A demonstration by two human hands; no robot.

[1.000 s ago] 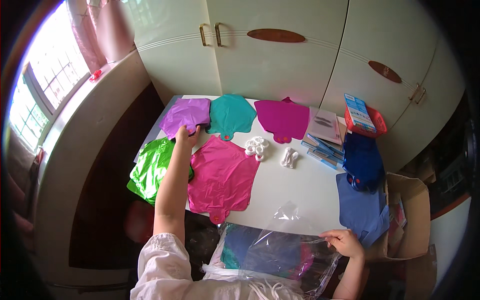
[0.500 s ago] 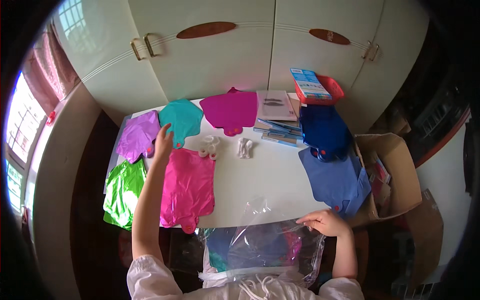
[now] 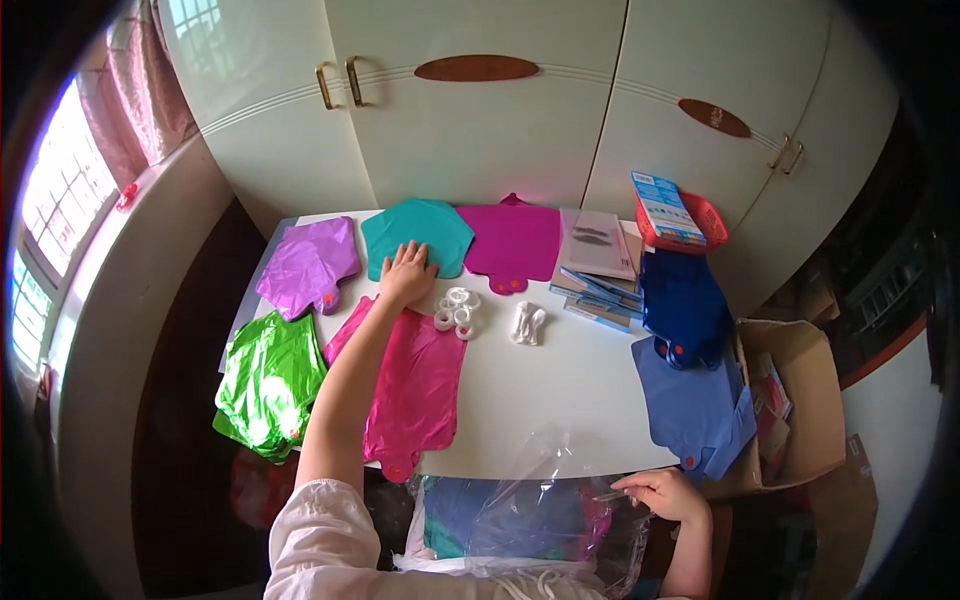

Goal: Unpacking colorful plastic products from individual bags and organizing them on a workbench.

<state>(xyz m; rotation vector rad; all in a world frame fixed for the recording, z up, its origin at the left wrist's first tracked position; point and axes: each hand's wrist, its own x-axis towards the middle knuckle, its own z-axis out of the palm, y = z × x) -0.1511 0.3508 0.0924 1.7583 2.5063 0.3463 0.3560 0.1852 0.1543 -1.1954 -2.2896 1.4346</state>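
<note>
My left hand (image 3: 407, 274) lies flat with fingers spread on a teal foil balloon (image 3: 420, 235), which is folded flat at the back of the white table (image 3: 550, 400). My wrist and forearm cross a hot pink foil balloon (image 3: 415, 390). At the table's front edge, my right hand (image 3: 665, 494) pinches the rim of a clear plastic bag (image 3: 545, 495) on my lap. Blue, teal and magenta foil shows through the bag. A purple foil balloon (image 3: 310, 260) and a shiny green one (image 3: 268, 380) lie left of my arm; a magenta one (image 3: 515, 240) lies beside the teal.
White rolls (image 3: 458, 312) and a small white bundle (image 3: 527, 324) sit mid-table. Flat packages (image 3: 600, 290) are stacked behind, near a red basket (image 3: 707, 222). Dark blue (image 3: 685, 300) and dusty blue (image 3: 690, 400) balloons lie at the right, by a cardboard box (image 3: 810, 400).
My left hand has come down flat onto the teal balloon from its left edge. My right hand stays at the bag. The view has turned slightly left.
</note>
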